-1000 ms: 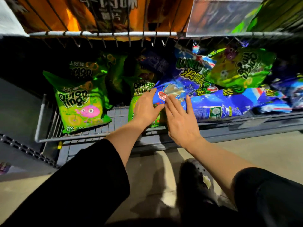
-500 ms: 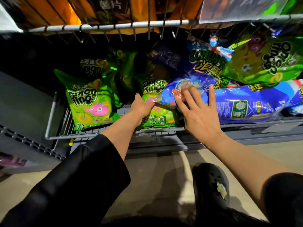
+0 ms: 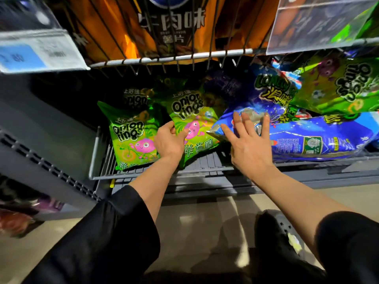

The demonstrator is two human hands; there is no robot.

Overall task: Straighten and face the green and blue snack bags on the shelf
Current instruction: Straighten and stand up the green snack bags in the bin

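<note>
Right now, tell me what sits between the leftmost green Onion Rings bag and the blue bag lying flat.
In the head view, the middle green bag, gripped by the left hand, sits between the leftmost green bag and the blue bag.

Four green onion-ring bags can be counted on the lower shelf [image 3: 164,174]: three at the left [image 3: 131,138] [image 3: 192,124] [image 3: 136,97] and one at the right [image 3: 336,87]. Two blue bags [image 3: 320,138] [image 3: 272,93] are seen, one orange bag [image 3: 172,23] above, and two hands [image 3: 169,140] [image 3: 249,146].
</note>
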